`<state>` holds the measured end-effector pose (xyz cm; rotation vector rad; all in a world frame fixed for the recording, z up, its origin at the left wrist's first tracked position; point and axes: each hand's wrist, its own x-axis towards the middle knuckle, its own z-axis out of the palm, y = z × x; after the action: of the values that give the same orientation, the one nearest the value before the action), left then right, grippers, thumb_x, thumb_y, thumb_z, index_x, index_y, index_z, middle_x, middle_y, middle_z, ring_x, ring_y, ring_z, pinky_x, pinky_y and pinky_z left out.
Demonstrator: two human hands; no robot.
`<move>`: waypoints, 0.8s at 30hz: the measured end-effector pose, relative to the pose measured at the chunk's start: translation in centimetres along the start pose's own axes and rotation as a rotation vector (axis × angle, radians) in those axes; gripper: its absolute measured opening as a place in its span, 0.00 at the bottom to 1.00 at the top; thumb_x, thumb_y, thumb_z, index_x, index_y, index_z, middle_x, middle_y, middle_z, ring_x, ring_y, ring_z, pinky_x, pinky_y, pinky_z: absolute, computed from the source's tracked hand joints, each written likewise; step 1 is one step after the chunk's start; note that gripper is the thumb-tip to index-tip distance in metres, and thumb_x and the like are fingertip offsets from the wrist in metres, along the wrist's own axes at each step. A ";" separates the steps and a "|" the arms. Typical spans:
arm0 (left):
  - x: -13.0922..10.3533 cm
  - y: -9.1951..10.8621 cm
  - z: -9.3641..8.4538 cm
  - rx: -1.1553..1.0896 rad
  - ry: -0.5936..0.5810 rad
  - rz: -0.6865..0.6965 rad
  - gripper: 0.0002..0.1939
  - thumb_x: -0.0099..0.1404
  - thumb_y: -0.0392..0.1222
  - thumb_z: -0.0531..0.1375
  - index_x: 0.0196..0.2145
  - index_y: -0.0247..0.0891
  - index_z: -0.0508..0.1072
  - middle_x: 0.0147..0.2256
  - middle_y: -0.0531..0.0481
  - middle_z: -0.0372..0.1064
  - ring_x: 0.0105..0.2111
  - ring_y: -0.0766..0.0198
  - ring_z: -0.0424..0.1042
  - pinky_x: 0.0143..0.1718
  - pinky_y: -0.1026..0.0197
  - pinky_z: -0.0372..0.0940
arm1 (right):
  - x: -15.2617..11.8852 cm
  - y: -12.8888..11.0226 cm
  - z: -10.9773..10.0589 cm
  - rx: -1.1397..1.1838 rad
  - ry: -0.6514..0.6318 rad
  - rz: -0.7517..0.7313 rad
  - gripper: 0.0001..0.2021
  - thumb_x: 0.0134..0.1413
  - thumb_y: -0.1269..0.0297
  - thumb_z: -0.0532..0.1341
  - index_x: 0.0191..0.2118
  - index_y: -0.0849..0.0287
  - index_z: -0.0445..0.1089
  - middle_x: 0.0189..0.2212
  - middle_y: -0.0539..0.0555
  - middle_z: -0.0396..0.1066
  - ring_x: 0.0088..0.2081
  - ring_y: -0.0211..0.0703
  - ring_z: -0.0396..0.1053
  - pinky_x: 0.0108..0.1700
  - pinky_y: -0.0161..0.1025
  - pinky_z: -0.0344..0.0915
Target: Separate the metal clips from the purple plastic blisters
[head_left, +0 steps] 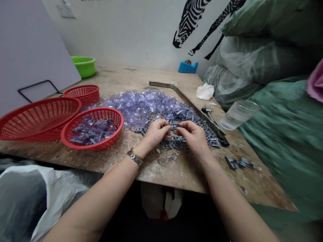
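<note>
Over a pile of small grey plastic parts (176, 143), my left hand (156, 132) and my right hand (191, 133) face each other a short way apart. Each has thumb and fingertips pinched together; whatever they hold is too small to make out. A metal-banded watch is on my left wrist. Behind my hands spreads a heap of clear purple plastic pieces (141, 104). A round red basket (118, 132) to the left of my left hand holds purple pieces with grey parts among them.
Two more red baskets, one large (32, 117) and one small (83, 91), stand at left. A bent metal bar (185, 99) borders the pile on the right. Beyond it are a glass (236, 114), a screwdriver-like tool (209, 114) and loose grey pieces (241, 163).
</note>
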<state>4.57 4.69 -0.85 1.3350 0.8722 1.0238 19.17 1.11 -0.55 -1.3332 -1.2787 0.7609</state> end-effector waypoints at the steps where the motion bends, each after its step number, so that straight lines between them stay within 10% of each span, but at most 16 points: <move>1: 0.0 0.0 0.0 0.013 0.000 0.011 0.07 0.58 0.33 0.59 0.23 0.35 0.65 0.20 0.56 0.63 0.20 0.70 0.68 0.24 0.67 0.68 | -0.1 -0.1 0.0 -0.035 -0.001 -0.018 0.07 0.43 0.60 0.63 0.27 0.57 0.67 0.22 0.48 0.70 0.28 0.43 0.74 0.32 0.39 0.69; 24: -0.1 -1.0 -0.9 0.752 -0.099 0.622 0.11 0.65 0.31 0.52 0.26 0.37 0.66 0.30 0.50 0.61 0.31 0.65 0.61 0.34 0.64 0.57 | -1.5 -0.6 0.8 -0.737 0.020 -0.368 0.07 0.54 0.68 0.54 0.26 0.54 0.59 0.26 0.54 0.69 0.31 0.45 0.66 0.34 0.38 0.58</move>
<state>3.79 4.98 -1.87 2.3764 0.8108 1.1187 17.98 -0.25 -0.50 -1.5867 -1.8138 -0.0041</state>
